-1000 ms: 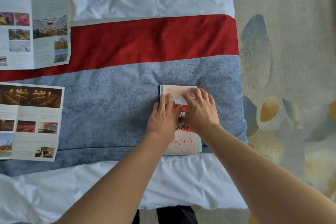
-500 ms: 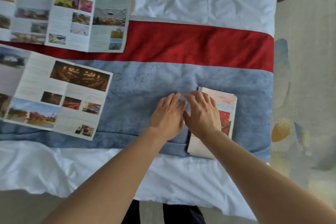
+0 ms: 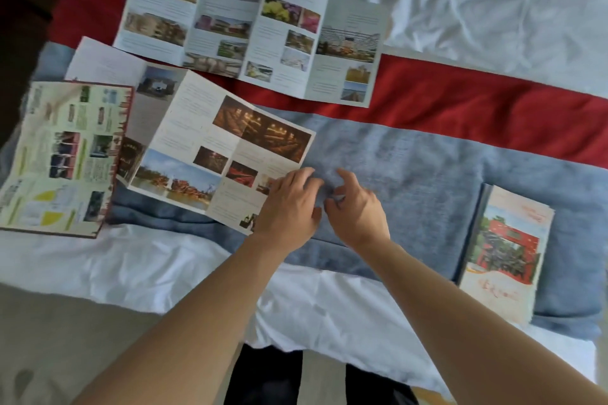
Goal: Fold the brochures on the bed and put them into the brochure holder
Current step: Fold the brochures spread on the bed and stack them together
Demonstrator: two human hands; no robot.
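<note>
While my left hand (image 3: 289,207) rests on the unfolded brochure (image 3: 210,154) corner on the bed (image 3: 427,174), my right hand (image 3: 357,214) hovers loosely curled, empty; thin, floppy paper, best pinched at edges.

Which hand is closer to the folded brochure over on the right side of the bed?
The right hand. It hangs over the blue blanket, well short of the folded brochure. The left hand is farther off, at the open brochure's corner.
</note>
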